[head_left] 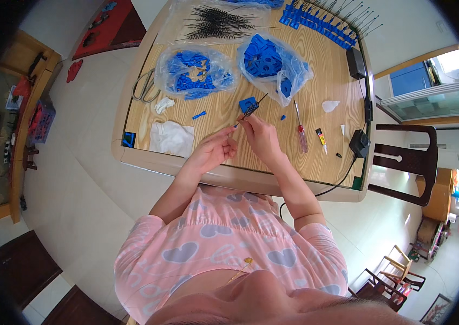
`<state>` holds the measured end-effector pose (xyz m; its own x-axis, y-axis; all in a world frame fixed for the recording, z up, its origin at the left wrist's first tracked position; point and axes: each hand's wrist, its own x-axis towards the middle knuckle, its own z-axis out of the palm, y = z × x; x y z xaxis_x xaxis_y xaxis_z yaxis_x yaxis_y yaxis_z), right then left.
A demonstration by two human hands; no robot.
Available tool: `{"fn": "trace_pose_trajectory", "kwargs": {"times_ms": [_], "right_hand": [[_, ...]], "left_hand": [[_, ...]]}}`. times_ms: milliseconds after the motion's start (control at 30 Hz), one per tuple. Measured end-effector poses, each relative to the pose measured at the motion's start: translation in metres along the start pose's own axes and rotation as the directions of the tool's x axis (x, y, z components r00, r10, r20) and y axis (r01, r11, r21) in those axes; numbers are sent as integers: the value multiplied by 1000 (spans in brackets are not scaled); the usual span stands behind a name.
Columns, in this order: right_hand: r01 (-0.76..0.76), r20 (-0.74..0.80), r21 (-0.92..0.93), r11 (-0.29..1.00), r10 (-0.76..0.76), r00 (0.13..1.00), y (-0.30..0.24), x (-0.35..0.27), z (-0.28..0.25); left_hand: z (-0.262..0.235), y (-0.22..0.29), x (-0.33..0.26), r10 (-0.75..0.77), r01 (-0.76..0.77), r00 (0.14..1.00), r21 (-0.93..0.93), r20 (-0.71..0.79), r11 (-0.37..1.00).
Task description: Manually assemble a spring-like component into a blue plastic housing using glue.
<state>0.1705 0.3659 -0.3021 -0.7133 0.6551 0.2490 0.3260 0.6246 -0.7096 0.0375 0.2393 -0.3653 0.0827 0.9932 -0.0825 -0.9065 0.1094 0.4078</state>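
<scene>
Near the table's front edge, my right hand (pixel 262 136) pinches a thin black rod with a coiled spring (pixel 250 110) on it. My left hand (pixel 214 150) meets the rod's lower end with thumb and forefinger; a tiny blue bit seems to show at those fingertips, too small to make out. Just beyond the spring lies a blue square plastic piece (pixel 246 102), partly covered by it. A small blue strip (pixel 199 115) rests left of it, and a tiny blue part (pixel 283 117) to its right.
Two clear bags of blue parts (pixel 224 81) (pixel 262 57) and a heap of black spring rods (pixel 216 24) lie farther back. Scissors (pixel 144 86) and a white cloth (pixel 171 138) are left; a screwdriver (pixel 301 135), glue tube (pixel 321 140) and black adapter (pixel 359 143) with cable, right. Finished-looking rows (pixel 319 24) stand far right.
</scene>
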Motion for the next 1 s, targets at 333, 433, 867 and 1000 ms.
{"fn": "trace_pose_trajectory", "kwargs": {"times_ms": [333, 433, 867, 1000], "right_hand": [[8, -17, 11, 1000, -8, 1000, 0, 0, 1], [7, -5, 11, 1000, -7, 1000, -2, 0, -1], [-18, -17, 20, 1000, 18, 1000, 5, 1, 3], [0, -26, 37, 999, 1, 1000, 5, 0, 3]], "left_hand": [[2, 1, 0, -4, 4, 1000, 11, -25, 1000], [2, 1, 0, -4, 4, 1000, 17, -16, 1000], [5, 1, -1, -3, 3, 1000, 4, -30, 1000], [2, 1, -1, -9, 9, 999, 5, -33, 1000]]}}
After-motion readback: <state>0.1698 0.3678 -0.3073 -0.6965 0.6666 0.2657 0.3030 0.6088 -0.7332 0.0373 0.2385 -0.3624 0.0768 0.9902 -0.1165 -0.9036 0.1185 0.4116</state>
